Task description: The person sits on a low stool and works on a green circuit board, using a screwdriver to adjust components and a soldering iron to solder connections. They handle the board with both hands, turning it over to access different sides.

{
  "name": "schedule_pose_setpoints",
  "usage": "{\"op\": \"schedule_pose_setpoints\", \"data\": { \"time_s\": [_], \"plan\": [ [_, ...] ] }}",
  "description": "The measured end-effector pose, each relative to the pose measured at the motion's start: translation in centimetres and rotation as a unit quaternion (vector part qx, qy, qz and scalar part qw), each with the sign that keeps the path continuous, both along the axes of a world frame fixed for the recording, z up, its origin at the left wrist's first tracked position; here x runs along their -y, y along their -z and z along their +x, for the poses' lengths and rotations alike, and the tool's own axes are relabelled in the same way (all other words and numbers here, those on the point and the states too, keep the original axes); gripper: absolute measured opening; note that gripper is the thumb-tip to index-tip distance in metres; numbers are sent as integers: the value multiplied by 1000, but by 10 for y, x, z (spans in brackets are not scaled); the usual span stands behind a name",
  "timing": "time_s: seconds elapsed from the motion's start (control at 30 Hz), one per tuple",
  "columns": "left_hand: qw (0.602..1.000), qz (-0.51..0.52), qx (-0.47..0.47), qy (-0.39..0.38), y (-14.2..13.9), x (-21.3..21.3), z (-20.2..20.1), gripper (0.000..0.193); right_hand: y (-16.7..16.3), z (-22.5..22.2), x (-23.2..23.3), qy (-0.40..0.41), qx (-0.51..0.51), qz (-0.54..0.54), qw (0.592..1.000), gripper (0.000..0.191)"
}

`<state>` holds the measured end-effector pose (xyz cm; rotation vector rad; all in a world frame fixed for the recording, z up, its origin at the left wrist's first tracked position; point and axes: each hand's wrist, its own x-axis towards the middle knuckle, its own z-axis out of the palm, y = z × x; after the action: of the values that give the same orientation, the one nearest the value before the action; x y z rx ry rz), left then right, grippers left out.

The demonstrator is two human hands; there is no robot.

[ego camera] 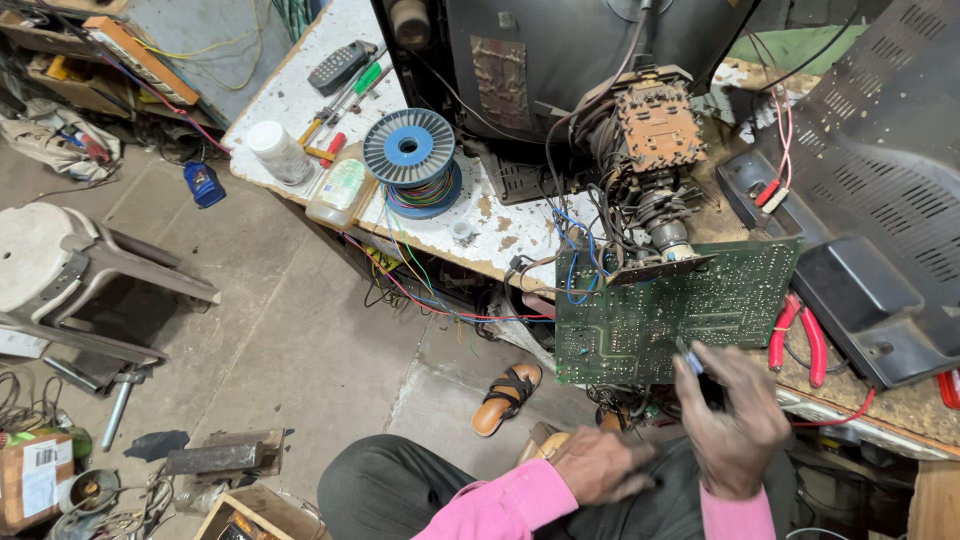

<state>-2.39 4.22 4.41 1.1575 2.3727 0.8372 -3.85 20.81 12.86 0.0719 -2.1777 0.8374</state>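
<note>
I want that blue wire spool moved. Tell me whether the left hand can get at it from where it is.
Probably not without leaning forward: the left hand rests low by the lap, while the blue wire spool sits far up the workbench. Nothing blocks the way.

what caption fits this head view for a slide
Right hand holds a small tool at a green circuit board, left hand low beside it.

One circuit board (672,312), one wire spool (410,160), two bottles (278,151), one sandal (507,397).
</note>
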Motion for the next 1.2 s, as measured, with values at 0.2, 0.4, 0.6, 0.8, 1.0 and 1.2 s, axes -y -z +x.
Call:
{"op": "schedule_pose_setpoints", "data": {
  "time_s": [0.2, 0.4, 0.6, 0.8, 1.0, 1.2],
  "plan": [
    [888, 374, 164, -211, -34, 1, -22, 32, 20, 41, -2, -43, 127, -304, 943, 25],
    [787, 418, 409, -194, -10, -6, -8, 31, 65, 94, -9, -51, 227, -412, 881, 24],
    [856, 327, 339, -212, 9, -11, 9, 24, 61, 107, -5, -68, 208, -308, 926, 23],
    [889, 340, 237, -196, -3, -14, 4, 15, 38, 90, -17, -56, 147, -63, 985, 26],
    [897, 324, 236, -188, -20, -25, 10, 12, 17, 90, -42, -112, 135, 25, 984, 35],
    [803, 462, 223, -304, -20, -5, 0, 7, 5, 95, -107, 47, 133, 105, 984, 22]
  ]
}}
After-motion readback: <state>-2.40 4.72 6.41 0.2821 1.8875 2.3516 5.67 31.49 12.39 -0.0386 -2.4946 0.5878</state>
